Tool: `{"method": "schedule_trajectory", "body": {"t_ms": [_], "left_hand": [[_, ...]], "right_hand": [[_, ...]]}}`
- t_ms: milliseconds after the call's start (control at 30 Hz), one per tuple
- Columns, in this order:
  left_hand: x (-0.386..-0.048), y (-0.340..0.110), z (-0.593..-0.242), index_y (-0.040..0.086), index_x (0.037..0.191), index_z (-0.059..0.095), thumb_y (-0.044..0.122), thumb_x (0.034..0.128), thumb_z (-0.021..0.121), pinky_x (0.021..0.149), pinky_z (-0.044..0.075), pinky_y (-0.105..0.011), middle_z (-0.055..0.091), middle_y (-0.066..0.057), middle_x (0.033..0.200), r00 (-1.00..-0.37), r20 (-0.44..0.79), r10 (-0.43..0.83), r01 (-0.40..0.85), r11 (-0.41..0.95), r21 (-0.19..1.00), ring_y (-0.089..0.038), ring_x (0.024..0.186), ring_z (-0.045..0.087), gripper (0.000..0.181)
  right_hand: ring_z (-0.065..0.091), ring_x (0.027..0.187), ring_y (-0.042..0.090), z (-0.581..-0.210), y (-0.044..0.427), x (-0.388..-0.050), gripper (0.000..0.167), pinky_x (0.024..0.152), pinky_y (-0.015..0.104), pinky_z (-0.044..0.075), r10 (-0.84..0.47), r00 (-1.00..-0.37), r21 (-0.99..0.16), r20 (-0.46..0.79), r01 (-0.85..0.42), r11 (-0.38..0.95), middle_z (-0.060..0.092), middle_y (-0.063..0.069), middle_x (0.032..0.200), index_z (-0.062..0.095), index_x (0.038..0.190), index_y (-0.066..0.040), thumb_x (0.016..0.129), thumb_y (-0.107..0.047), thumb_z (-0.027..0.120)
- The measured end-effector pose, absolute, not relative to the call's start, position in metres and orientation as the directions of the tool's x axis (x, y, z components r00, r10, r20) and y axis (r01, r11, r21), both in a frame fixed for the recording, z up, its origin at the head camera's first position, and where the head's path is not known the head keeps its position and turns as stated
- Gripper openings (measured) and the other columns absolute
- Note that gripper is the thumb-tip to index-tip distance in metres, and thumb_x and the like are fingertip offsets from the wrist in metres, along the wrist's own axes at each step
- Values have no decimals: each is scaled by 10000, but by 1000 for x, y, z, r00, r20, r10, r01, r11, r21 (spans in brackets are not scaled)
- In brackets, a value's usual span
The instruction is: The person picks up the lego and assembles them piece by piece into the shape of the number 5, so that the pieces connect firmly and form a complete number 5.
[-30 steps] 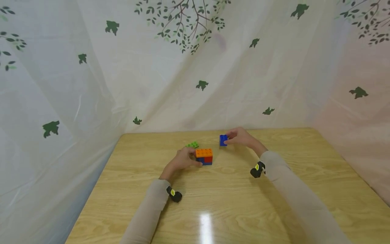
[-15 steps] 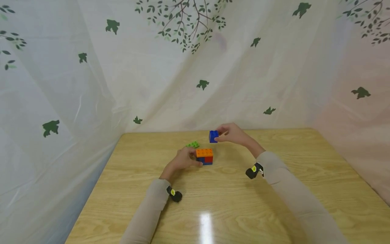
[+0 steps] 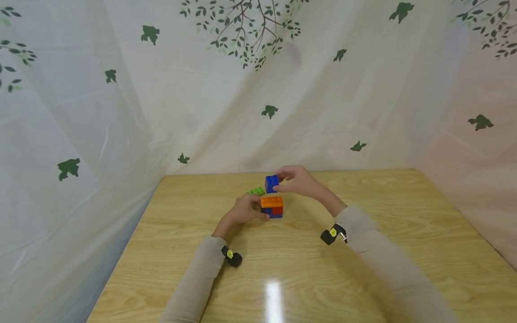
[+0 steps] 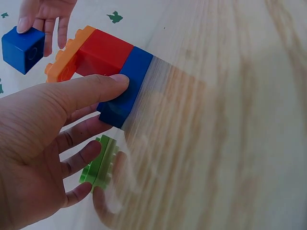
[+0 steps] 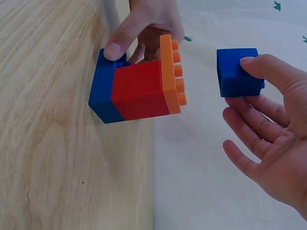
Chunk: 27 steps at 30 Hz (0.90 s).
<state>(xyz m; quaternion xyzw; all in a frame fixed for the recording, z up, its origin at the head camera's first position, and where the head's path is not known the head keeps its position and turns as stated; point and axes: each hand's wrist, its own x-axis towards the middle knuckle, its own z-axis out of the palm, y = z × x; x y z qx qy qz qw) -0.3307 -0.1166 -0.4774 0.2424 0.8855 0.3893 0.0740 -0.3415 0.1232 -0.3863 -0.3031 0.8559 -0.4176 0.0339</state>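
Observation:
On the table stands a brick stack (image 3: 272, 207): a blue base (image 5: 103, 91), a red brick (image 5: 139, 91) and an orange plate (image 5: 170, 74) on top. My left hand (image 3: 242, 210) grips its left side, the thumb (image 4: 103, 88) pressed on the blue base. A separate blue brick (image 3: 271, 184) is pinched between thumb and fingers of my right hand (image 3: 298, 181). It hangs raised just behind and above the stack, apart from it. Behind my left hand lies a flat green plate (image 3: 256, 191), partly hidden by the fingers in the left wrist view.
The wooden table (image 3: 282, 251) reaches back to a pale curtain (image 3: 226, 130) printed with leaves and birds. A dark wrist camera (image 3: 232, 257) sits on the left sleeve, another wrist camera (image 3: 333, 234) on the right.
My right hand has carried the blue brick leftward, from right of the stack to just above and behind it. My left hand and the stack have stayed in place.

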Motion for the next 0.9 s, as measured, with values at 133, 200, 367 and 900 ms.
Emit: {"method": "schedule_trajectory", "body": {"t_ms": [133, 200, 367, 900], "left_hand": [[-330, -116, -477, 149, 1062, 758, 269, 808, 879, 986, 353, -495, 749, 16, 965, -866, 61, 496, 376, 568, 732, -149, 935, 577, 306], [-329, -116, -476, 154, 1082, 759, 263, 810, 877, 1004, 337, -519, 750, 13, 967, -863, 68, 501, 386, 564, 730, -150, 946, 584, 316], [-329, -117, -476, 160, 1118, 760, 249, 815, 873, 1072, 275, -611, 761, 2, 976, -853, 88, 514, 407, 551, 728, -164, 985, 613, 335], [-331, -117, -479, 152, 1138, 753, 231, 805, 882, 1072, 337, -582, 765, -10, 1024, -854, 87, 512, 401, 543, 738, -168, 991, 644, 366]], "right_hand": [[673, 1038, 254, -395, 117, -335, 344, 993, 533, 504, -535, -812, -726, 233, -511, 460, 749, 82, 1100, 711, 1196, -64, 890, -190, 802], [676, 1034, 249, -400, 114, -333, 361, 982, 516, 511, -526, -813, -727, 250, -517, 452, 749, 80, 1097, 705, 1213, -59, 890, -188, 802], [679, 1015, 253, -409, 108, -327, 367, 970, 507, 515, -500, -818, -742, 284, -518, 426, 752, 95, 1073, 700, 1205, -30, 883, -171, 806], [670, 1039, 287, -421, 105, -318, 375, 964, 508, 510, -497, -822, -752, 278, -508, 419, 741, 115, 1101, 693, 1216, -30, 886, -168, 803]]}}
